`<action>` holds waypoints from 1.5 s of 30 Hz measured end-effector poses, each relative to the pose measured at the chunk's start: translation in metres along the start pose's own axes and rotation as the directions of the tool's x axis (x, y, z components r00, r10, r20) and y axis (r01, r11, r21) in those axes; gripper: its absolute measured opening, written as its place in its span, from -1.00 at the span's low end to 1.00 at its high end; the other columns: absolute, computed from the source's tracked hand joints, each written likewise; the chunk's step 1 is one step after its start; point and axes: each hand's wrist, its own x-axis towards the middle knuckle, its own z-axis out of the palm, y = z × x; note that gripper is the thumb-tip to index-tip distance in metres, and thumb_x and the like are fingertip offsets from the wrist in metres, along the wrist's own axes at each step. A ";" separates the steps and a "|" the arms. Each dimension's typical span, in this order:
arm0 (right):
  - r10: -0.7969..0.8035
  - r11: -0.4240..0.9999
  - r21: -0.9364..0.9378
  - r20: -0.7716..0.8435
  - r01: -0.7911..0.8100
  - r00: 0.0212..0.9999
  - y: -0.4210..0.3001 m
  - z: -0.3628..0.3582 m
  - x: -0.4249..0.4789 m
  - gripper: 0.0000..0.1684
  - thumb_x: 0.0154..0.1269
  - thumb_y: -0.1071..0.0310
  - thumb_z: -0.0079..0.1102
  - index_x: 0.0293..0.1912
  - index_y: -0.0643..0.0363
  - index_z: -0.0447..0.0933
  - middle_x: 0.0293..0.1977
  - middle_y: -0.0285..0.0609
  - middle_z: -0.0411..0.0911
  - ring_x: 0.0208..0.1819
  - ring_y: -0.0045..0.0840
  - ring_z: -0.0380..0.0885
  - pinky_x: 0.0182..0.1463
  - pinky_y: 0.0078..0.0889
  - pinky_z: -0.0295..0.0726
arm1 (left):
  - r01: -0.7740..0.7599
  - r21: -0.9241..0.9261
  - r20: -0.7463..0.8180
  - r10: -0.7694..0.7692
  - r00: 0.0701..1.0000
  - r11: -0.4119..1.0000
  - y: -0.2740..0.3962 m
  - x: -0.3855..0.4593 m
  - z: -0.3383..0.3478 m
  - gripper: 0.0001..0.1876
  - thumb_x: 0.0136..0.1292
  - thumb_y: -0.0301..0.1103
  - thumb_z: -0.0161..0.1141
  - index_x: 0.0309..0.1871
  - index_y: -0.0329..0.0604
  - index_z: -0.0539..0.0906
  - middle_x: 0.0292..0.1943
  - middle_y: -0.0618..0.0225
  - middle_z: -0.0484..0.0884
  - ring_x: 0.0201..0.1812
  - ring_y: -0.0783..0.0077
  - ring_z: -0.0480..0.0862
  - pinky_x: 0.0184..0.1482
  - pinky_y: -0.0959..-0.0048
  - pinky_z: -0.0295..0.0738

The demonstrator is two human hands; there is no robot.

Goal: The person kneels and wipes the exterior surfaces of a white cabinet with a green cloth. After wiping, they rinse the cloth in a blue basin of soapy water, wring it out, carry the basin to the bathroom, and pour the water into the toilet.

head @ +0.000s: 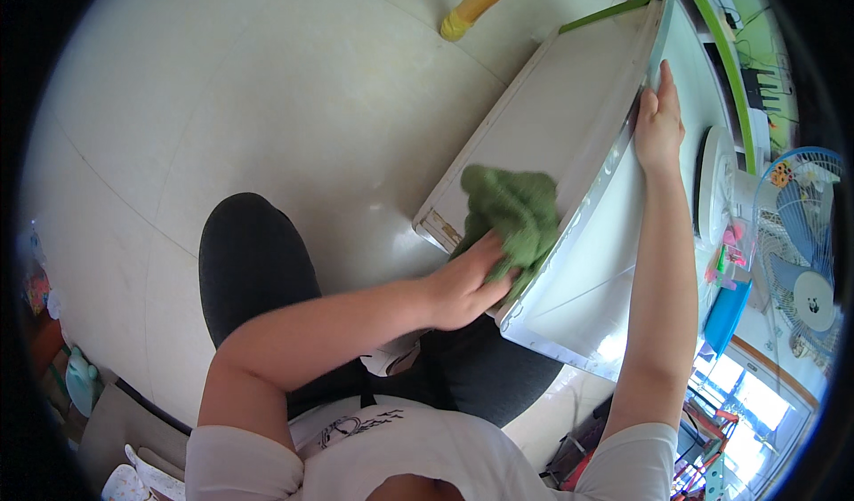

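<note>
My left hand [467, 284] is closed around a crumpled green cloth [517, 211], which is blurred and lies against the white front panel [554, 114] of a low cabinet. Brown chipped patches mark the panel's lower corner near the cloth. On the cabinet's glossy top [587, 267], close to its front edge, my right hand [660, 127] rests with thumb and a finger apart, holding nothing. A clear, bumpy edge strip [600, 181] runs along the top between the two hands.
A blue-caged fan [800, 254], a white round object [717, 184], a blue container [727, 317] and a black router [757, 87] stand at the right. A wooden furniture leg with a yellow foot cover [457, 26] meets the tiled floor [267, 101]. My bent knee [253, 261] is beside the cabinet.
</note>
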 end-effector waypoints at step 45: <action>0.131 0.977 -0.178 0.064 -0.118 0.989 -0.027 -0.013 -0.012 -0.30 0.48 0.20 -0.23 0.54 0.11 0.04 0.53 -0.08 0.11 0.58 -0.25 0.02 0.58 0.04 -0.06 | 0.294 -0.278 -0.157 -0.345 0.925 0.914 -0.039 -0.052 0.030 -0.53 0.60 -0.28 -0.12 0.43 -0.36 0.32 0.22 0.30 0.49 0.25 0.50 0.40 0.36 0.47 0.24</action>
